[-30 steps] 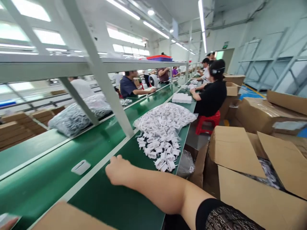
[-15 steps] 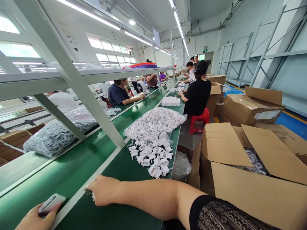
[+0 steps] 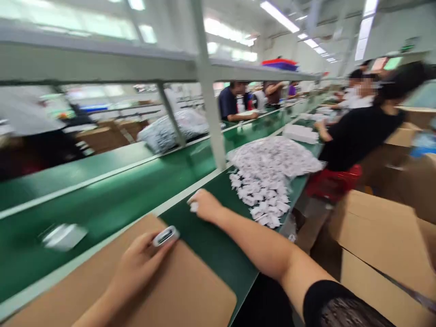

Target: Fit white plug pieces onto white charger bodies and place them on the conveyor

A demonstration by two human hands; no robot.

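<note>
My left hand [image 3: 136,265] rests over a brown cardboard sheet [image 3: 190,295] and grips a small white charger shell [image 3: 165,235] by its end. My right hand [image 3: 204,205] lies on the green bench top, fingers curled on a small white plug piece [image 3: 193,206]. A loose heap of white plug parts [image 3: 264,200] lies just to the right of that hand, spilling from a clear bag of the same parts [image 3: 275,156]. The picture is blurred by head motion.
Another white shell [image 3: 64,236] lies on the green conveyor belt [image 3: 112,200]. A grey shelf post [image 3: 211,109] rises beside the belt. Open cardboard boxes [image 3: 381,245] stand at right. A seated person in black [image 3: 361,134] works further along; others sit across the belt.
The view has swung left and down. My left hand has brought the white shell onto the cardboard sheet. My right hand stays on the bench beside the plug heap.
</note>
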